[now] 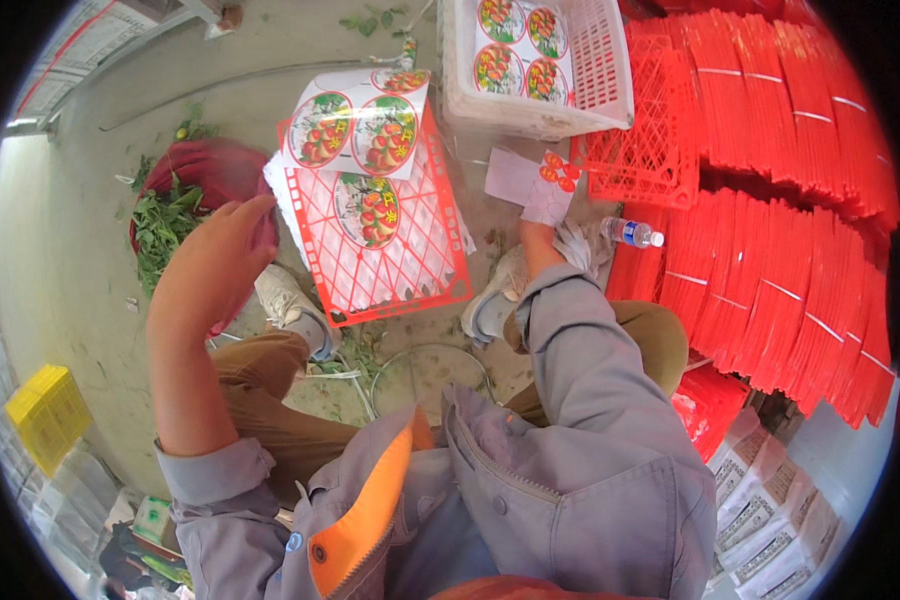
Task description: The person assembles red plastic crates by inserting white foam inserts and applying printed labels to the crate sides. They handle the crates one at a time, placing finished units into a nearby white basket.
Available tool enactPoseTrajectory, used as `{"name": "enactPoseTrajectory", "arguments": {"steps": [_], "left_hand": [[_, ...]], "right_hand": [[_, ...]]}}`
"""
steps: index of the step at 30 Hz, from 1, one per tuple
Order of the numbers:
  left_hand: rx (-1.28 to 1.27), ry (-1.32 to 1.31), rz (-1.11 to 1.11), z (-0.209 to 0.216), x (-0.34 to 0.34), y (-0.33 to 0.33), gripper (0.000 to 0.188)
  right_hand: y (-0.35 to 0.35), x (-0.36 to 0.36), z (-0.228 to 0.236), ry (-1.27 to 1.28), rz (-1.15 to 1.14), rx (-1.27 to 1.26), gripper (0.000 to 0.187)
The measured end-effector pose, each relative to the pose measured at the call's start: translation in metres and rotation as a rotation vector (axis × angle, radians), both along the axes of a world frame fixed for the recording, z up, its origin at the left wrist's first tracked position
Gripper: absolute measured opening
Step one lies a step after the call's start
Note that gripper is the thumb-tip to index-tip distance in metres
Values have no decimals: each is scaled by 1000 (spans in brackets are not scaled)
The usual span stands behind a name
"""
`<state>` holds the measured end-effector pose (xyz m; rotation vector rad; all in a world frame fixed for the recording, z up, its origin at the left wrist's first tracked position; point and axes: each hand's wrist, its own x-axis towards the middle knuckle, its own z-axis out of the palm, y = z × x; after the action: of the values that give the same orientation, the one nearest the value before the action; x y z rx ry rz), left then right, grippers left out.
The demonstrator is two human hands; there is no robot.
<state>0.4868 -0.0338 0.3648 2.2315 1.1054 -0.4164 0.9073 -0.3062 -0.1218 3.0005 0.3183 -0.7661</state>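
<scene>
A red lattice plastic crate (322, 291) stands on the floor between my feet, lined with white paper (440, 235). One round fruit label (368, 212) lies at its middle. Across its far end a glossy sheet of round fruit labels (352, 132) curls up. My left hand (232, 232) is at the crate's left edge, wrist bent and fingertips pinched together; whatever is between them is hidden. In my right hand (537, 236), to the right of the crate, is a pale sheet with small red stickers (560, 171), gripped at its near end.
A white plastic basket (530, 118) with more label sheets stands beyond my right hand. Stacks of red folded crates or bags (770, 90) fill the right side. A water bottle (632, 232) lies near my right foot. Left of the crate is a dark red sack (210, 165) with green leaves (165, 225).
</scene>
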Motion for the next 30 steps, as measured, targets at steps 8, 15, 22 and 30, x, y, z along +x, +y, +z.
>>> {"name": "enactPoseTrajectory", "arguments": {"steps": [8, 15, 22, 30], "left_hand": [[-62, 25, 67, -7, 18, -8, 44], [-49, 25, 62, -13, 11, -7, 44], [-56, -30, 10, -12, 3, -11, 48], [-59, 84, -16, -23, -14, -15, 50]], "right_hand": [[35, -33, 75, -93, -5, -120, 72], [13, 9, 57, -76, 32, -33, 57], [18, -1, 66, -252, 18, 54, 46], [-19, 28, -2, -307, 559, -108, 27]]}}
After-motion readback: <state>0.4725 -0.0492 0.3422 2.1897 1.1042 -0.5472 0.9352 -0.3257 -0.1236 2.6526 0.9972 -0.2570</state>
